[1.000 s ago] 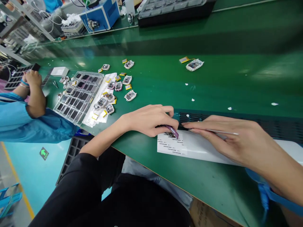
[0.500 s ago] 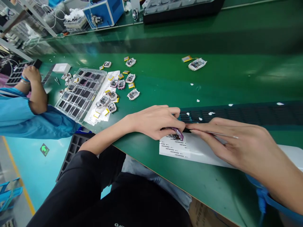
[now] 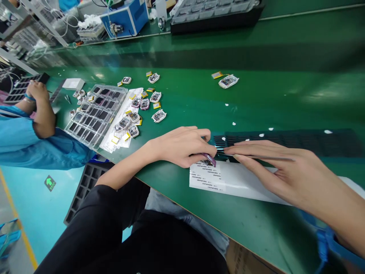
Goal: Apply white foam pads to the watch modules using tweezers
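My left hand (image 3: 185, 148) is closed around a small purple-rimmed device housing (image 3: 210, 160), with part of a circuit showing inside. My fingers hide most of it. Just to the right, my right hand (image 3: 273, 163) pinches slim metal tweezers (image 3: 256, 156), whose tips point toward the housing; whether they touch it I cannot tell. Beneath both hands lies a white printed sheet (image 3: 205, 179), partly covered. A dark ribbed strip (image 3: 302, 142) runs behind the right hand, with small white bits on and around it.
Several white housings with yellow batteries (image 3: 158, 115) lie to the left, some on a paper sheet. Beside them is a clear compartment tray (image 3: 94, 118) of dark screens. Another housing (image 3: 228, 81) sits farther back. A co-worker's hands (image 3: 37, 91) are at far left; a black tray (image 3: 216, 19) stands behind.
My right hand and the tweezers have drawn slightly right, widening the gap to my left hand. The left hand keeps its hold on the housing. The view has shifted a little.
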`<state>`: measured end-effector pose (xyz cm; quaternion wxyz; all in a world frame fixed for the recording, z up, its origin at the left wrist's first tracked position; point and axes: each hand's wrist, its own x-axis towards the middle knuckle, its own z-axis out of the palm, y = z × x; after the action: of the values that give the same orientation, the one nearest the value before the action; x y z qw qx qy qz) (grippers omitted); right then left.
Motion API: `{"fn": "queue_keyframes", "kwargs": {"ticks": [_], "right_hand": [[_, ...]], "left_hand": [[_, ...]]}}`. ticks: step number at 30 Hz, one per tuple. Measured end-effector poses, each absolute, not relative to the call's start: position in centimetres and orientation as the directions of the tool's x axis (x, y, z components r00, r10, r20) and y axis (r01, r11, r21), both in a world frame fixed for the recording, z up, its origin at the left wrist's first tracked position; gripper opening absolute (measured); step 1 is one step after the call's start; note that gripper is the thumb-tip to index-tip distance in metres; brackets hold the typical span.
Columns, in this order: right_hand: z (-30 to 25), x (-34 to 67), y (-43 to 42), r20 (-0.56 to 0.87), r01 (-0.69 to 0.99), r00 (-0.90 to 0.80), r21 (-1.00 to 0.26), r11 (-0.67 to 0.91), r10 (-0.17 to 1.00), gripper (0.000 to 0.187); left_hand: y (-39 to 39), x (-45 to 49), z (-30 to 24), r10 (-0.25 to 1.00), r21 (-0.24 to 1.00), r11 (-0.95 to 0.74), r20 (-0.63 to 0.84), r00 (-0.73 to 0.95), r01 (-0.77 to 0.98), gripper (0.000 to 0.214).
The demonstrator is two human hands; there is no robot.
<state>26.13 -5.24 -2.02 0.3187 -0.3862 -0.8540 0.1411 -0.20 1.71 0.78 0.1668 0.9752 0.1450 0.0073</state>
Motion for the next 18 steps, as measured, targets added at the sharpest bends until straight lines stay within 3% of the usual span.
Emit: {"fn": "queue_keyframes", "kwargs": {"ticks": [13, 18], "right_hand": [[-2.19, 26.32, -5.29, 0.400, 0.616, -0.511, -0.446, 0.649, 0.761, 0.029], [-1.86, 26.24, -5.40, 0.362, 0.599, -0.466, -0.543, 0.589, 0.808, 0.027]], "left_hand": [[1.56, -0.49, 1.07, 0.285, 0.367, -0.892, 0.002, 0.959, 0.264, 0.031], [1.49, -0.40, 1.09, 0.278, 0.351, -0.896, -0.038, 0.960, 0.273, 0.031]]}}
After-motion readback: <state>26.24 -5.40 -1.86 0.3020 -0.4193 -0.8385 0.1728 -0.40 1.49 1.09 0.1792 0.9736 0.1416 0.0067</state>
